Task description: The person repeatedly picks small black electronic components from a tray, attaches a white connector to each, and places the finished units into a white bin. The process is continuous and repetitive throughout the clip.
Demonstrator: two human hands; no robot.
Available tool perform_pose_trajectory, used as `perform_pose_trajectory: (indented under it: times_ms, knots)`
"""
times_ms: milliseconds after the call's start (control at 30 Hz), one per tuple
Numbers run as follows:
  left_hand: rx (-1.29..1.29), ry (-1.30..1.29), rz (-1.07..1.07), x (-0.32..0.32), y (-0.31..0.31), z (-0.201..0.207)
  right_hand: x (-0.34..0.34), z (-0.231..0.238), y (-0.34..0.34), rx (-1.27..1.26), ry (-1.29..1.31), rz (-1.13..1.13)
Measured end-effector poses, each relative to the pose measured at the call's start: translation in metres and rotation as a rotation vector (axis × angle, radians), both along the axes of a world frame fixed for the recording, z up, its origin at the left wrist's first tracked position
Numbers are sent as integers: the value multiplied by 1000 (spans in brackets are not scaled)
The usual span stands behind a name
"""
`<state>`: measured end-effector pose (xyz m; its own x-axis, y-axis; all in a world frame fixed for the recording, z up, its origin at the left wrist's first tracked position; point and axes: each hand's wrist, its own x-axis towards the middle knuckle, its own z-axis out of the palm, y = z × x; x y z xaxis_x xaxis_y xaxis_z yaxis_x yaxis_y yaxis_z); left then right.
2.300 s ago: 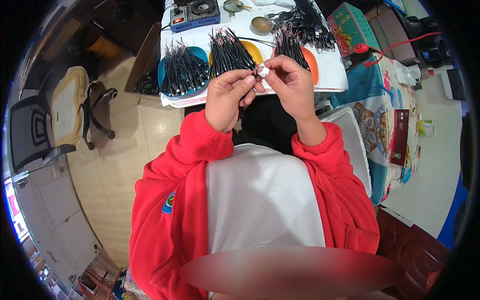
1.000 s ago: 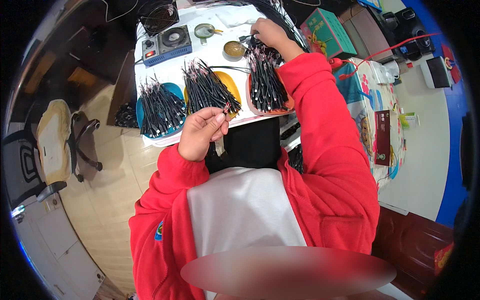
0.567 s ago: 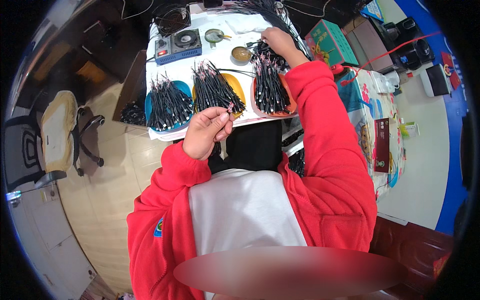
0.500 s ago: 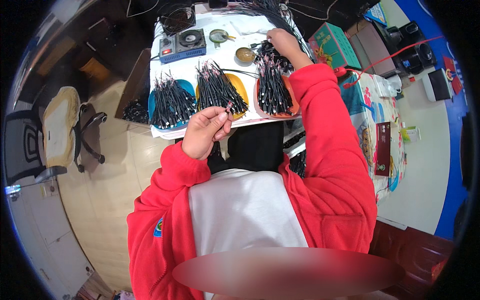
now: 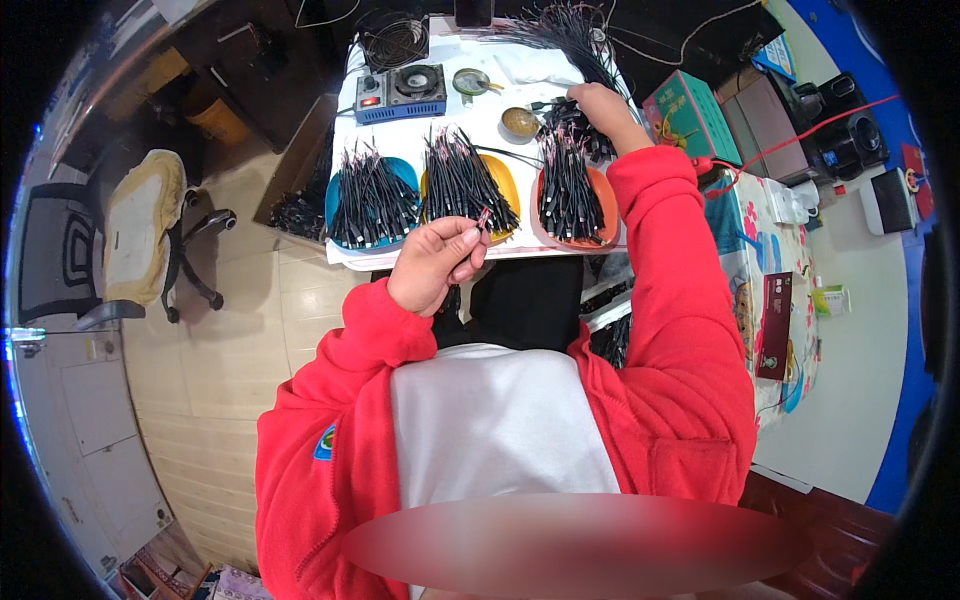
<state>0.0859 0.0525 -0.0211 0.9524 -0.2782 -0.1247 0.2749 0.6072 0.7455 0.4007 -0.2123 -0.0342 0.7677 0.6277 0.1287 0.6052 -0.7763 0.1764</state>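
My left hand (image 5: 436,265) is closed at the table's near edge, thumb and fingers pinching a short black cable with stripped reddish wire ends (image 5: 484,219). My right hand (image 5: 606,112) reaches over a heap of black cables (image 5: 574,118) at the back right; its fingertips are mostly hidden, so I cannot tell whether they grip one. Bundles of black cables with pinkish wire ends and metal plugs lie on a blue tray (image 5: 402,172), a yellow tray (image 5: 505,187) and an orange-red tray (image 5: 604,190) along the front of the table.
Behind the trays stand a blue box-shaped device (image 5: 400,106) with a lit red switch, an open tin (image 5: 468,78) and a round dish of amber stuff (image 5: 519,122). Long dark cables (image 5: 575,32) lie at the back. A green box (image 5: 697,112) sits right; an office chair (image 5: 150,235) left.
The whole view has shifted, so the table sits slightly farther right and lower. Both hands keep about the same places over the table, the left still pinching the cable.
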Motion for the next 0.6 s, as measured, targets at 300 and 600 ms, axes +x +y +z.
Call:
perform_pose_trajectory:
  times_ms: [300, 600]
  knots:
    - [-27, 13, 35, 5, 2, -4, 2, 11, -22, 596, 44, -51]
    - [-287, 21, -160, 26, -38, 15, -192, 87, -14, 1316, 123, 332]
